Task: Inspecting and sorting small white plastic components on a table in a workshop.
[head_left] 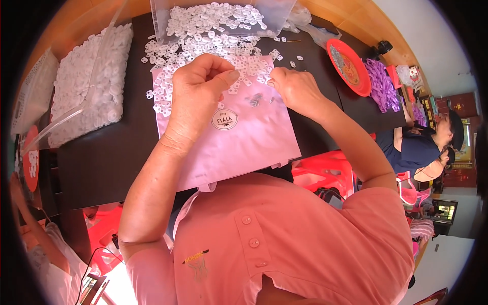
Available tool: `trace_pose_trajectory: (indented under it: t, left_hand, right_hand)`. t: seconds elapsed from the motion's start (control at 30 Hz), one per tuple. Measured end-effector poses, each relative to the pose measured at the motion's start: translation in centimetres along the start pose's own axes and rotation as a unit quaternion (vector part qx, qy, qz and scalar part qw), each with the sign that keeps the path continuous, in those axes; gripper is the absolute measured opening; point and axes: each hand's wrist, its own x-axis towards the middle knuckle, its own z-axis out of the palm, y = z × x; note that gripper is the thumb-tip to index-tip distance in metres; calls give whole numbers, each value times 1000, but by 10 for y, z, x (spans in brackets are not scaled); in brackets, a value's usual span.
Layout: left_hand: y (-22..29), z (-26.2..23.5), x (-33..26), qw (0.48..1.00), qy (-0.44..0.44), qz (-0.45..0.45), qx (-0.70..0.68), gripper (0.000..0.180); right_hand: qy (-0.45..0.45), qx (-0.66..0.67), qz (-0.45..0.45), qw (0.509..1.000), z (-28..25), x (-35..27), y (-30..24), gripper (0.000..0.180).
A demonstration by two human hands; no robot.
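Note:
My left hand (201, 86) is raised over a pink cloth bag (244, 142), thumb and forefinger pinched together. Whatever lies in that pinch is too small to make out. Level with it, at the bag's far right corner, my right hand (299, 89) is closed, its thumb against the fingers; what it grips is hidden. Small flat white plastic pieces with holes (203, 44) spread in a heap from the bag's far part onto the dark table. A few small grey pieces (254, 100) lie on the bag between my hands, beside a round printed label.
A clear bin of white pieces (223, 18) stands at the back, and a larger clear container (91, 81) at the left. A red plate (349, 67) and a purple bundle of strips (382, 86) are at the right. Other people sit at both sides.

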Motion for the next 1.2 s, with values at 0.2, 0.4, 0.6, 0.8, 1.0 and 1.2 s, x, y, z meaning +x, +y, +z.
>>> trace_pose_trajectory:
  t: [0.2, 0.4, 0.6, 0.8, 1.0, 1.2]
  left_hand:
    - [-2, 2, 0, 1000, -7, 2, 0, 8]
    - [-8, 3, -1, 1000, -12, -16, -20, 9]
    - [-4, 7, -1, 999, -15, -38, -19, 6]
    - [-11, 7, 0, 999, -17, -25, -31, 4]
    - [-20, 11, -1, 999, -27, 32, -12, 9]
    - [-21, 16, -4, 990, -103, 95, -17, 30]
  right_hand:
    - [-38, -28, -34, 998, -7, 5, -3, 14]
    - [-70, -21, -41, 996, -6, 10, -2, 15]
    - [-66, -19, -49, 996, -6, 10, -3, 15]
    - [-99, -14, -33, 994, -13, 16, -8, 14]
    - [44, 265, -34, 963, -26, 20, -2, 18]
    - [-111, 567, 101, 810, -59, 18, -32, 21]
